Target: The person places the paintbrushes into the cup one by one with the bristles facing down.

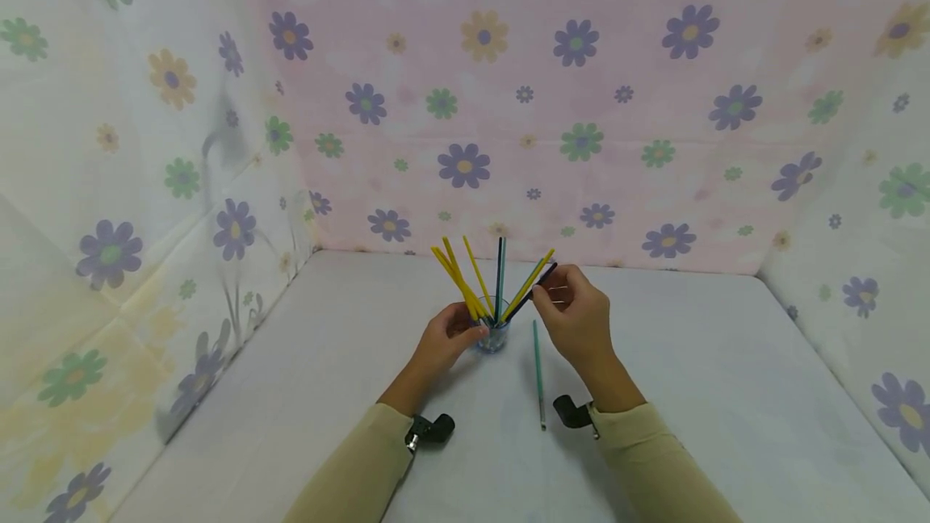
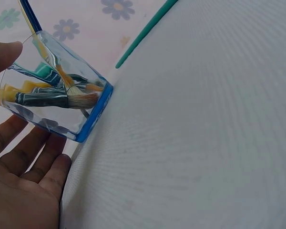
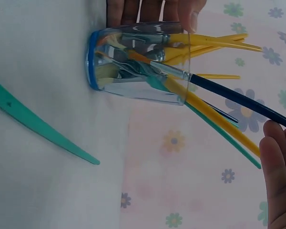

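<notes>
A clear glass (image 1: 495,340) with a blue base stands on the table, holding several paintbrushes with bristles down and handles fanned outward. Their handles are yellow, teal and dark blue. My left hand (image 1: 446,337) holds the glass from the left, its thumb at the rim and the fingers around the far side. With thumb and fingers my right hand (image 1: 577,317) pinches the upper handle of a dark blue paintbrush (image 3: 233,96), whose bristle end is inside the glass. Beside that hand, a teal paintbrush (image 1: 538,370) lies on the table.
A white cloth (image 1: 291,394) covers the table. Flower-patterned fabric walls (image 1: 523,119) rise at the back, left and right. Each sleeve cuff carries a small black wrist camera (image 1: 574,412).
</notes>
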### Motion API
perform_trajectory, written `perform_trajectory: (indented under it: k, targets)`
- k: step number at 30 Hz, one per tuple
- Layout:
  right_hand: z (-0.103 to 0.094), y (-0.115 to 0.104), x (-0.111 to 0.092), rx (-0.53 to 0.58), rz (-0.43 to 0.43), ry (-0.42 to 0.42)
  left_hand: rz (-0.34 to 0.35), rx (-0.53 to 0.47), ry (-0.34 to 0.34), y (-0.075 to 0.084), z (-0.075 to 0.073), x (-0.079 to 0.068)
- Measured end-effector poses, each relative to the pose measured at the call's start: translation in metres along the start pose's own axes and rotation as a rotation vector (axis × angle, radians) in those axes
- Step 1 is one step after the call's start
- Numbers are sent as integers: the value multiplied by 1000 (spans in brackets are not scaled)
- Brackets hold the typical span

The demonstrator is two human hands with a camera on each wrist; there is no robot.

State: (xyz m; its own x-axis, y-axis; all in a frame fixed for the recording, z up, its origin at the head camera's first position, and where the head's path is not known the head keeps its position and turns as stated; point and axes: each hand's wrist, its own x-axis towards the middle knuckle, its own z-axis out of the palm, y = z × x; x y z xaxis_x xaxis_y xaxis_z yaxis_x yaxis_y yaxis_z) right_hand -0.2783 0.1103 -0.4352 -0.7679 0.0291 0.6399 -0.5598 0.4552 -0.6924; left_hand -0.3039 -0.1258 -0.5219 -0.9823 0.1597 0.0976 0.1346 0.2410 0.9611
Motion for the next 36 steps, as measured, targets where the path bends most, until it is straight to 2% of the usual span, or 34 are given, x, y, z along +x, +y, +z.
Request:
perform_trajectory:
  k: [9,22,30,36]
  targets:
    - [9,11,-5,8,88,-100,0,17,-4,-2,0,1]
    - [13,15,-8,-59,223,-213,2,29,-5,0,0,0]
    - [11,19,-7,-74,262,-232,18,47,6,1,1,-1]
    - [10,22,-5,-96,272,-236,-2,60,31,2,2,-1]
